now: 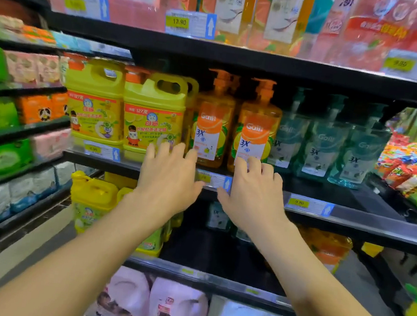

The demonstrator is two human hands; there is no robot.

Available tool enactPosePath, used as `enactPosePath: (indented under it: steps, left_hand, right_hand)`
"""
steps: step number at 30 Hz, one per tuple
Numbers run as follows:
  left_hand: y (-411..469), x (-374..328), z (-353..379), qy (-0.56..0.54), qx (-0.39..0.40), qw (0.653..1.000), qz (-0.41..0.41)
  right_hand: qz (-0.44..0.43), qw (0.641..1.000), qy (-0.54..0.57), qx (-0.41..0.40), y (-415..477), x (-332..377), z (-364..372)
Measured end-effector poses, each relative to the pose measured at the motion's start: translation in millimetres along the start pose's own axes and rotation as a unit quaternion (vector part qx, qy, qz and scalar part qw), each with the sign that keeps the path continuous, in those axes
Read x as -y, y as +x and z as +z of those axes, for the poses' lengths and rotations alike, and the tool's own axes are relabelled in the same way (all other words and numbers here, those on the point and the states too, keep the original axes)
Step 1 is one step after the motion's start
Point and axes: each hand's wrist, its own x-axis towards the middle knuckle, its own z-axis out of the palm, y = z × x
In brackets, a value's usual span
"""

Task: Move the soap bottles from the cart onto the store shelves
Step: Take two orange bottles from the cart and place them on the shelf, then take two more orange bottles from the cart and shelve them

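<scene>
Two orange soap bottles w/ pump tops stand upright side by side at ctr frame on the mid shelf (353, 216), labels fwd: left orange bottle (213, 121), right orange bottle (258, 127). Left hand (170, 176) sits just below ctr, fingers straight & spread, gripping nothing; tips overlap the left orange bottle's lower edge, contact unclear. Right hand (253, 193) same: fingers spread, tips at the right orange bottle's base. Price tag (213, 181) shows btwn the hands. Yellow jugs (152, 113) left of ctr, green bottles (320, 143) right.
</scene>
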Motion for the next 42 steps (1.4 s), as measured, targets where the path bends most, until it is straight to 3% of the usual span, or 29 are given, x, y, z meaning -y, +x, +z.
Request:
enactPosePath:
  steps: [6,12,23,33,42]
  left_hand:
    - [-70,0,-30,0.048,0.039,0.994,-0.092]
    - [-154,37,-68,0.11,0.054,0.971,-0.205]
    - [-341,157,-147,0.174,0.06,0.904,-0.385]
    - [-542,280,-209,0.214,0.098,0.823,-0.518]
    - [-674,353,-236,0.208,0.136,0.757,-0.604]
  right_hand:
    - [-0.088,0.994,0.066,0.01,-39,11,-10]
    - [-0.193,0.976,0.104,0.018,-77,70,-23]
    - [-0.374,0.91,0.181,0.002,-187,256,-83]
    - [-0.485,0.845,0.223,0.038,-334,453,-131]
    - [-0.575,0.783,0.227,0.068,-431,581,-146]
